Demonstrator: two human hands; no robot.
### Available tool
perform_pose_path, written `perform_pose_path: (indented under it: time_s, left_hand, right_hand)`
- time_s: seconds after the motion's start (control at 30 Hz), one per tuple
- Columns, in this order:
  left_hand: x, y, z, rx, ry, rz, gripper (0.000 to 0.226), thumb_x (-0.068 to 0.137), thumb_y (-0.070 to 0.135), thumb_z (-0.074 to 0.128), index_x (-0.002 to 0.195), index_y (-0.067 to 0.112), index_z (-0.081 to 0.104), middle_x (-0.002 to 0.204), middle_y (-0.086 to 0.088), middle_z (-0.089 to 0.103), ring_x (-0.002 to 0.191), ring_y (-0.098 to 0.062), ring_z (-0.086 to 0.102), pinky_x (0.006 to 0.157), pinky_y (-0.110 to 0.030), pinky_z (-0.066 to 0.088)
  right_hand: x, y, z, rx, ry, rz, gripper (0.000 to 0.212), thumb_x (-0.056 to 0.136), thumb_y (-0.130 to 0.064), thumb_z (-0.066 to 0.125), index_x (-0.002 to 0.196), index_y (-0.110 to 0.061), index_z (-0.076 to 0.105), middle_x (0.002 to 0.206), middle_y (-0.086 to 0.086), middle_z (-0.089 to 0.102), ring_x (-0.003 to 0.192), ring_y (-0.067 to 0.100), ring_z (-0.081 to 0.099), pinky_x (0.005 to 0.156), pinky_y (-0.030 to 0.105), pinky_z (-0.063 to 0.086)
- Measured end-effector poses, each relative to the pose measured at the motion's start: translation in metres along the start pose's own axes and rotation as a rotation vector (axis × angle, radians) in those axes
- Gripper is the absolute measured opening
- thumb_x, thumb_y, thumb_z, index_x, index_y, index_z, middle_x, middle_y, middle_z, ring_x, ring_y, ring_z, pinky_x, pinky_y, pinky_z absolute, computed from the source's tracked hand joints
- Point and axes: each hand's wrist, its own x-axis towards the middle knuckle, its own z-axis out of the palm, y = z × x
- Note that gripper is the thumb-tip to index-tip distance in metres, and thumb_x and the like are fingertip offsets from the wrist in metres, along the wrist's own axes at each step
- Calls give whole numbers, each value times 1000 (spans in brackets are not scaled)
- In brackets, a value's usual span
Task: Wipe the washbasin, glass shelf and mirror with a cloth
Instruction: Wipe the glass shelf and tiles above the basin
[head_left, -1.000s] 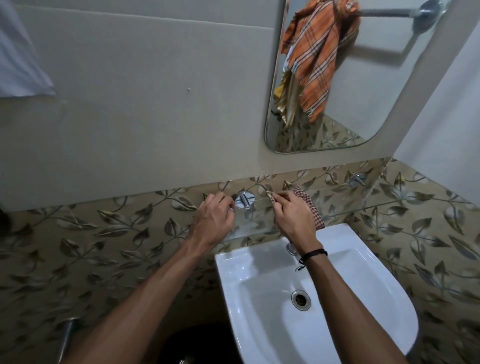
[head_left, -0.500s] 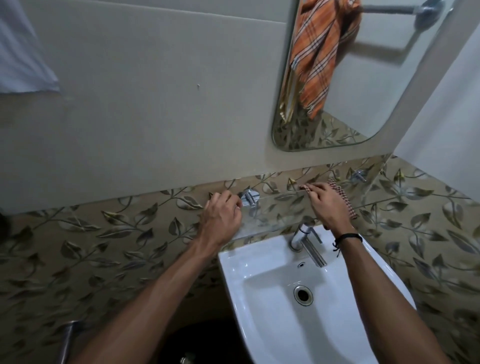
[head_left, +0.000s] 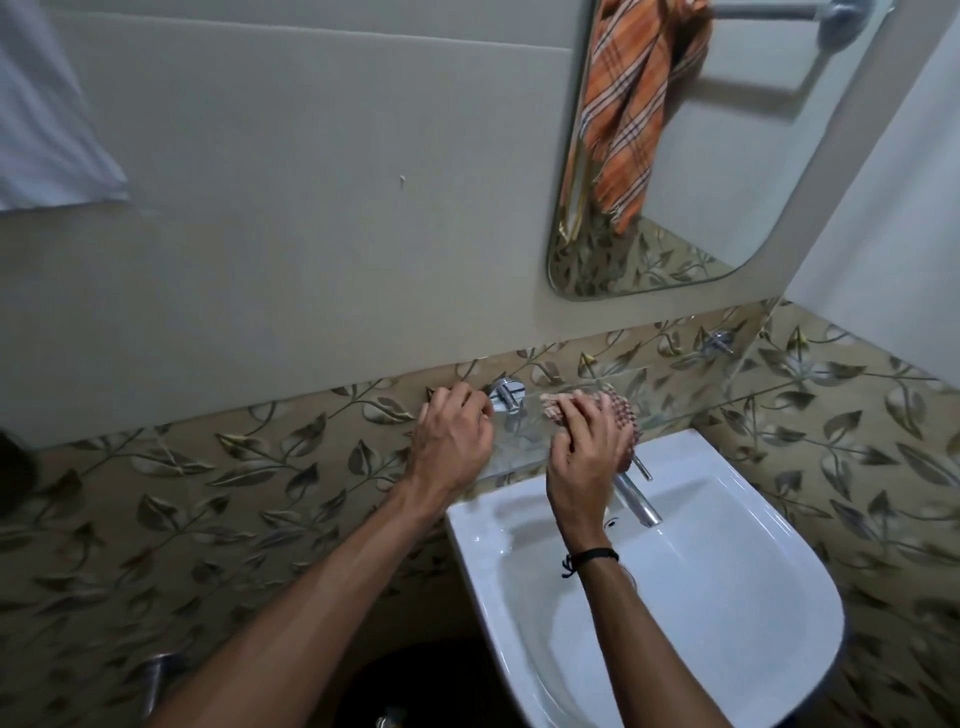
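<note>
Head view looks down on the cloth (head_left: 618, 415), a small red-checked rag bunched on the glass shelf (head_left: 670, 400) above the far edge of the washbasin (head_left: 727, 597). The right hand (head_left: 584, 457) lies palm-down over it, fingers curled forward and pressing the cloth onto the glass, wrist straight, a black band (head_left: 589, 558) around it, forearm reaching in from the near right. Just left, the left hand (head_left: 452, 439) rests with bent fingers gripping the shelf's left end, beside a chrome bracket (head_left: 506, 392); its forearm stretches in from the near left. A chrome tap (head_left: 636, 499) juts below the right hand over the basin. Farther up, at the right, the mirror (head_left: 727, 156) reflects an orange plaid towel (head_left: 631, 104).
</note>
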Motion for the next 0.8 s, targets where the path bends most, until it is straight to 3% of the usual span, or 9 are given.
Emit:
perform_pose_path:
  time_s: [0.1, 0.2, 0.27, 0.33, 0.37, 0.5, 0.6, 0.73, 0.8]
  left_hand:
    - [0, 1, -1, -36, 36, -26, 12, 96, 16, 52, 97, 18, 64, 96, 5, 58, 87, -14, 47, 79, -36, 45]
    - [-1, 3, -3, -64, 55, -41, 11, 95, 11, 55, 96, 18, 64, 96, 6, 60, 87, -13, 48, 77, -32, 41]
    - [-1, 4, -4, -74, 73, -44, 12, 94, 8, 56, 96, 18, 63, 95, 5, 60, 86, -13, 46, 75, -30, 37]
    - [-1, 5, -5, -85, 93, -50, 14, 92, 6, 55, 95, 18, 62, 93, 5, 59, 85, -12, 43, 74, -28, 33]
    - [-1, 5, -5, -91, 98, -52, 15, 92, 7, 52, 95, 18, 61, 93, 6, 59, 85, -11, 43, 73, -28, 33]
    - [0, 3, -3, -96, 94, -40, 23, 91, 17, 38, 95, 19, 61, 93, 7, 59, 86, -11, 44, 73, -30, 37]
    - [2, 2, -1, -91, 91, -32, 22, 90, 16, 40, 95, 19, 61, 93, 8, 59, 87, -11, 45, 73, -31, 39]
    - [3, 0, 0, -85, 97, -31, 20, 90, 10, 45, 96, 20, 62, 93, 7, 60, 88, -12, 45, 73, -31, 38]
    - [3, 1, -1, -85, 98, -28, 21, 91, 6, 49, 97, 20, 63, 95, 6, 61, 89, -12, 45, 74, -31, 37]
  right_hand:
    - [5, -9, 6, 393, 191, 376, 61, 97, -30, 40, 155, -10, 35, 166, 2, 17, 155, 19, 3, 127, 35, 6]
    - [18, -21, 9, 712, 339, 644, 71, 98, -25, 43, 161, -16, 12, 168, -7, -2, 154, 10, 0, 126, 37, 14]
    - [25, -26, 8, 937, 446, 822, 65, 100, -27, 42, 160, -19, 18, 166, -2, 15, 153, 15, 15, 125, 38, 18]
    - [28, -35, 4, 1308, 521, 1042, 45, 102, -33, 40, 143, -14, 49, 143, 7, 52, 136, 25, 47, 117, 41, 35]
    - [28, -40, -1, 1454, 517, 1106, 42, 103, -36, 37, 133, -13, 56, 132, 8, 59, 123, 26, 56, 111, 42, 42]
    - [23, -43, -13, 1716, 288, 1144, 47, 99, -44, 35, 125, -15, 61, 122, 12, 64, 108, 29, 59, 87, 42, 50]
    - [18, -38, -9, 1827, 111, 1172, 47, 100, -41, 35, 128, -13, 60, 129, 12, 63, 114, 31, 59, 90, 43, 49]
    - [1, -41, 3, 1858, -89, 1186, 49, 105, -37, 26, 125, -10, 62, 124, 14, 68, 103, 30, 70, 90, 42, 56]
    - [-8, -37, 0, 1854, -195, 1190, 52, 106, -39, 27, 133, -7, 59, 132, 16, 65, 114, 32, 65, 99, 46, 52]
